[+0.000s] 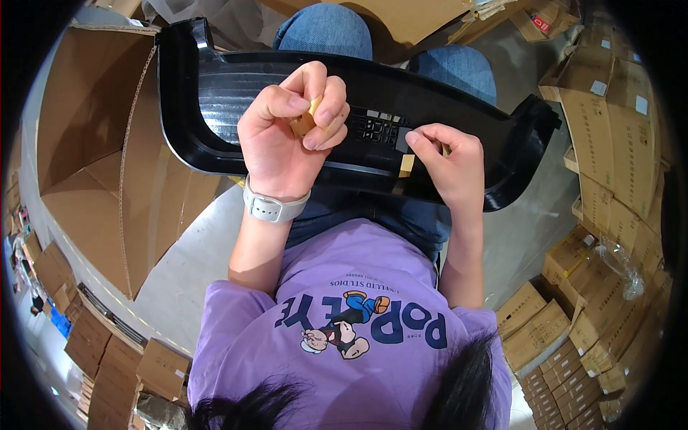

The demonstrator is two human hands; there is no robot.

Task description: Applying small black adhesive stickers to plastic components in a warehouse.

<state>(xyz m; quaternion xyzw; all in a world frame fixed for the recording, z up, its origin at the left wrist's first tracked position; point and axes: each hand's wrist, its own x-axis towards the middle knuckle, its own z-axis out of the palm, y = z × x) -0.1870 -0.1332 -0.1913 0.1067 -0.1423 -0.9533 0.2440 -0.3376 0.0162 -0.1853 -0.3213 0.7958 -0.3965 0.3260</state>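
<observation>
The left hand (290,140), fingers clamped on a half-hidden tan strip (303,125), partly masks the black panel (376,155) at 12 o'clock; whether the right hand (457,163), beside a tan tab (406,165), pinches anything, I cannot tell.

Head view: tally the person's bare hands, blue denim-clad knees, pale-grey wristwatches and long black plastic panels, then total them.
Bare hands (left hand, right hand): 2
Blue denim-clad knees: 2
Pale-grey wristwatch: 1
Long black plastic panel: 1
Total: 6

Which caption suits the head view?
Left hand gripping a tan piece, right hand near a yellowish tab, over a black panel.
</observation>
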